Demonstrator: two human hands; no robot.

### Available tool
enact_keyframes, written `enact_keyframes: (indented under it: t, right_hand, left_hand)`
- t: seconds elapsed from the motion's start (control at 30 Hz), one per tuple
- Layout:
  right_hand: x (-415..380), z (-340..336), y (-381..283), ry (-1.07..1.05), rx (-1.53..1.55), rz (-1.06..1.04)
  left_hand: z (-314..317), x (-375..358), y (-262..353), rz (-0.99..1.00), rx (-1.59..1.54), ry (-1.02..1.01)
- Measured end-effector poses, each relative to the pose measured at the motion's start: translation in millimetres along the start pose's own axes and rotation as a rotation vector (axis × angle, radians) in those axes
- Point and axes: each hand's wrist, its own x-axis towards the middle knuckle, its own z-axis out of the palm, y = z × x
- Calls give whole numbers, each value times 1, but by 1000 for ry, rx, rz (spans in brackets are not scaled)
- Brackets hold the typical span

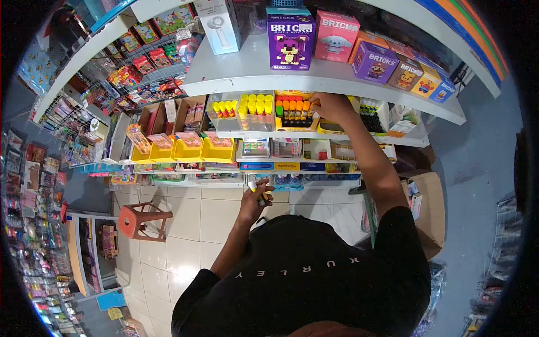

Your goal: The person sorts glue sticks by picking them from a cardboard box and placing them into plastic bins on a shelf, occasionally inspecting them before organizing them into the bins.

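My left hand (257, 199), low in front of the shelf, is closed around a small marker-like tube (252, 186) with a pale and yellow end and a dark part. My right hand (330, 106) reaches under the upper shelf, its fingers bent together at the right side of a yellow display box (288, 126). Whatever those fingers hold, if anything, is hidden. Orange-capped tubes (296, 105) stand in rows in this box, with a green-capped one (279, 110) at its left. Left of it, a clear bin holds yellow-capped tubes (259, 105). Dark tubes (370, 119) stand right of my wrist.
Boxes marked BRICKS (290, 42) line the upper shelf (252, 76), which overhangs my right hand. Yellow bins (188, 150) sit lower left. A red stool (143, 222) stands on the tiled floor. A cardboard box (429, 208) is beside my right arm.
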Motion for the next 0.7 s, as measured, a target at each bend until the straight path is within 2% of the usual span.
enact_keyframes:
  t: [0.2,0.4,0.7]
  right_hand:
    - [13,2,0,-54,31,-2]
    - [14,-4,-4,4,-4,-63]
    - [16,-5,-4,-28,18,-64]
  left_hand:
    - [-3,2,-2,-6,-31,-17]
    - [-6,2,-3,10,-14,-14]
    - [-9,5,-5,18,-35,-10]
